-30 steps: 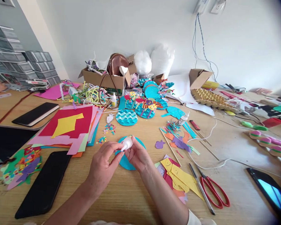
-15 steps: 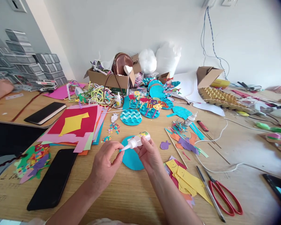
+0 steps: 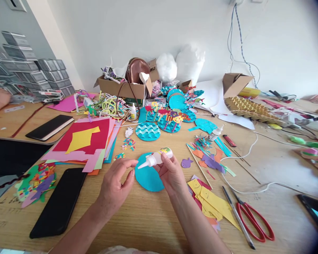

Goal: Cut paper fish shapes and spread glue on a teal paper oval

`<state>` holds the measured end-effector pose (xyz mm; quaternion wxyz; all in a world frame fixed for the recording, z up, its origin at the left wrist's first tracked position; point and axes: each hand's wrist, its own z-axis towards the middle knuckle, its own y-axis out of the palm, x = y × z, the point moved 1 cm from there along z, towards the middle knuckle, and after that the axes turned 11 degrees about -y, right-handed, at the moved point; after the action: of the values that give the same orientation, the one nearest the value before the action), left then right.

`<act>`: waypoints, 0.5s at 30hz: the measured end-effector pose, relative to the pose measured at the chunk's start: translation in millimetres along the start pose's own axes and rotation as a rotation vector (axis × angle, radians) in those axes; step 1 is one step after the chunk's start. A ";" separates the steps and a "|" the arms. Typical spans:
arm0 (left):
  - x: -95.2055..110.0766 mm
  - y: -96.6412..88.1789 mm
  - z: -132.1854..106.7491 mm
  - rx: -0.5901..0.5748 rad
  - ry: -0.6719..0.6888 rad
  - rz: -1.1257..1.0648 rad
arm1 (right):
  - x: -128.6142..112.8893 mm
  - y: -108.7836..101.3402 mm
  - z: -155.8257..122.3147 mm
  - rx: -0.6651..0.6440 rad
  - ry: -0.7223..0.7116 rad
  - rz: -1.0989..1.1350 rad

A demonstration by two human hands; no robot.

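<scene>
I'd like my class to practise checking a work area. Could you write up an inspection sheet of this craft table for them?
Surface: wood-grain table, bare between the forearms, crowded toward the wall.
Job's things: white nozzle bottle, held up; blue disc, flat on the table, partly hidden.
Clutter: red-handled scissors beside a pen; yellow cut-outs; coloured paper stack.
Hands: right hand grips the bottle; left hand has thumb and forefinger apart, near the nozzle tip.
Cables: white cable across the right side; twisted cord on the wall.
Surroundings: grey box stacks and another person's hand, far left.

Pale wall (image 3: 116,31) behind wooden tbl (image 3: 145,218); glare (image 3: 278,162) on R side.
</scene>
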<state>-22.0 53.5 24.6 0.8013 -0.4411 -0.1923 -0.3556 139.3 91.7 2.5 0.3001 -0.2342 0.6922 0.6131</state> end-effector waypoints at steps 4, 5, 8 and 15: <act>1.0 0.3 0.4 -0.021 0.018 0.007 | -1.1 2.5 -2.0 -0.008 -0.026 -0.014; 1.3 0.7 0.9 -0.020 0.020 0.008 | -1.2 3.2 -2.7 -0.012 -0.037 -0.020; 0.7 2.7 2.4 -0.006 0.025 0.001 | -1.6 4.7 -4.8 -0.025 -0.077 -0.036; -8.5 4.9 4.1 -0.044 -0.046 -0.058 | -0.6 5.1 -7.6 -0.039 -0.163 -0.081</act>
<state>-24.1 62.0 18.7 0.7762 -0.4609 -0.2153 -0.3725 135.2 84.9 7.1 0.3756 -0.2171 0.6435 0.6307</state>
